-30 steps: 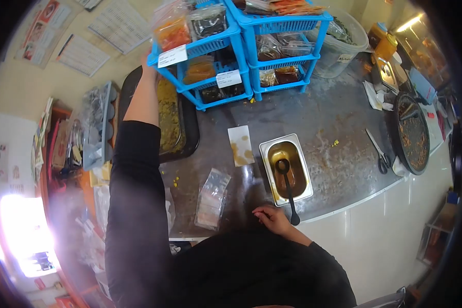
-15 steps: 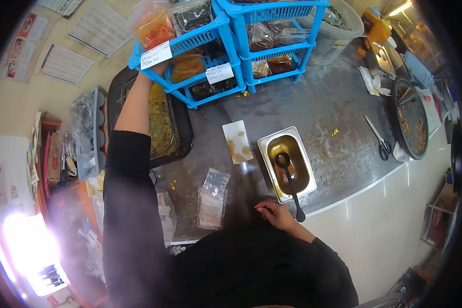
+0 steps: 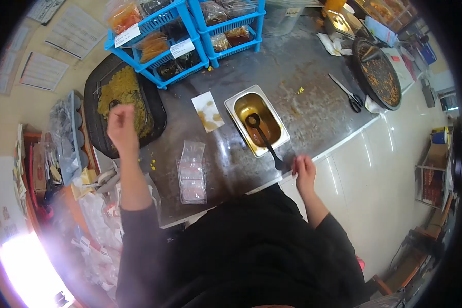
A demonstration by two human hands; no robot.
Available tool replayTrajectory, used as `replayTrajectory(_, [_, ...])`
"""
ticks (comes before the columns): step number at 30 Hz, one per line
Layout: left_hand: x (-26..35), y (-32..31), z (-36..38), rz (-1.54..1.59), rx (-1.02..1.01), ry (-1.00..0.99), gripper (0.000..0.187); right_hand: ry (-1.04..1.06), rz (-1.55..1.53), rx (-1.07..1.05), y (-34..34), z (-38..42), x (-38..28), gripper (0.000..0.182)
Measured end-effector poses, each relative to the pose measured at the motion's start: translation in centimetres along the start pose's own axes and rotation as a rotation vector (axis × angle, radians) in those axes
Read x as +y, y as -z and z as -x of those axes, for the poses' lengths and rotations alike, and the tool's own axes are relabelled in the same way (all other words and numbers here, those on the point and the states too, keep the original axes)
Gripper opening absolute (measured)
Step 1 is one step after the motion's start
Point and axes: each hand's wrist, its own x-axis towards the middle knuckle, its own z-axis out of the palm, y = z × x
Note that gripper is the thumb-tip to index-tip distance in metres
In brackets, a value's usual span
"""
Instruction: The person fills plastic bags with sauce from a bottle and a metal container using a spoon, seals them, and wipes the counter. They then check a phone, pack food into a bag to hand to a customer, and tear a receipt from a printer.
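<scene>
My left hand (image 3: pixel 122 128) hangs over the dark tray (image 3: pixel 159 110) of crumbly yellow-green food (image 3: pixel 119 84). Its fingers look curled in, slightly blurred, with nothing visible in them. My right hand (image 3: pixel 305 173) is at the table's front edge, fingers bent together and holding nothing that I can see. Just left of it is the handle end of a black ladle (image 3: pixel 266 141). The ladle's bowl rests in brown-yellow sauce inside a metal container (image 3: pixel 231 105). Small clear plastic bags (image 3: pixel 192 177) lie between my hands, below a stained paper (image 3: pixel 208 111).
Blue stacked racks (image 3: pixel 164 79) with labelled food packets stand at the back. Right of the container lie scissors (image 3: pixel 348 93) and a round dark dish (image 3: pixel 377 74) of crumbly food. Plastic bags (image 3: pixel 100 226) and a grey bin (image 3: pixel 73 136) are at the left.
My left hand has come back from the blue rack to above the tray. My right hand has moved right, past the ladle's handle. The view has shifted, so the table things sit further left and higher.
</scene>
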Motion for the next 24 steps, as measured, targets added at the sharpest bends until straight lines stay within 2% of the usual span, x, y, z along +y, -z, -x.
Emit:
replayTrajectory(1, [0.2, -0.6, 2.1, 0.04, -0.031, -0.028, 0.007, 0.082, 0.063, -0.048, 0.0, -1.6, -1.1, 0.029])
replayTrajectory(3, [1.2, -2.6, 5.8, 0.168, -0.11, -0.016, 0.008, -0.062, -0.111, -0.056, -2.2, -4.1, -3.9, 0.032])
replayTrajectory(5, [2.2, -3.9, 8.9, 0.176, -0.181, 0.054, 0.011, -0.205, -0.115, -0.203, -3.3, -5.9, -5.5, 0.034])
replayTrajectory(6, [2.8, -4.4, 10.1, 0.178, -0.219, 0.087, 0.013, -0.264, -0.127, -0.263, -3.7, -6.6, -5.5, 0.029])
replayTrajectory(8, [4.1, -5.2, 12.2, 0.197, -0.272, 0.167, 0.016, -0.213, -0.166, -0.278, -4.6, -6.8, -5.2, 0.018])
replayTrajectory(10, [4.7, -5.9, 14.1, 0.23, -0.302, 0.251, 0.018, -0.25, -0.214, -0.266, -4.6, -7.0, -5.5, 0.015])
replayTrajectory(12, [4.5, -6.7, 15.7, 0.271, -0.315, 0.34, 0.019, -0.262, -0.253, -0.272, -3.2, -8.2, -5.2, 0.016])
replayTrajectory(17, [5.9, -11.1, 17.0, 0.228, -0.264, 0.323, 0.022, -0.247, -0.226, -0.311, 1.6, -13.7, -6.5, 0.019])
replayTrajectory(20, [7.3, -15.0, 16.9, 0.183, -0.214, 0.286, 0.024, -0.321, -0.154, -0.418, 4.8, -17.1, -8.7, 0.02])
replayTrajectory(23, [8.1, -18.9, 17.2, 0.181, -0.173, 0.3, 0.024, -0.149, 0.012, -0.447, 8.7, -24.3, -8.4, 0.027])
replayTrajectory(24, [8.3, -20.1, 17.3, 0.192, -0.159, 0.318, 0.025, 0.068, 0.191, -0.309, 10.0, -27.9, -8.1, 0.031])
